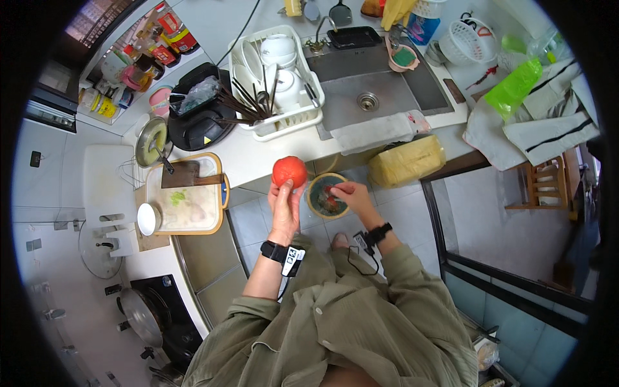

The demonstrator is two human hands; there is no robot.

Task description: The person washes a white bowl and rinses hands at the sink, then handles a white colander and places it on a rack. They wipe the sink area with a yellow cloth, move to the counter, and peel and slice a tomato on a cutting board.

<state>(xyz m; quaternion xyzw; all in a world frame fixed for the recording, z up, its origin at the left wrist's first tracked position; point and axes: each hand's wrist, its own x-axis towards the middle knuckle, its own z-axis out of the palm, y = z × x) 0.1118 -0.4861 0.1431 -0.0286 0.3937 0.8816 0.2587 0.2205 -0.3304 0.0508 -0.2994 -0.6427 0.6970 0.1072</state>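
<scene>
My left hand [285, 205] grips a red tomato [289, 170] from below, in front of the counter edge, its thumb pressed against the near side. To the right, my right hand [357, 196] is above a waste bin [348, 213] on the floor, fingertips pinched. A small red scrap, apparently tomato skin [329, 189], shows at those fingertips. More red bits [331, 204] lie inside the bin. On the counter at left, a cutting board [193, 215] carries a cleaver [186, 176] and chopped green pieces [178, 196]. A white bowl [149, 219] stands at the board's near left corner.
A dish rack [285, 126] with bowls and chopsticks stands beside the steel sink [338, 92]. Behind the board is a metal bowl [151, 140] of yellowish mixture. A yellow bag-like bundle [408, 162] juts out below the sink cloth [375, 131]. A pan [140, 317] sits near the cooktop.
</scene>
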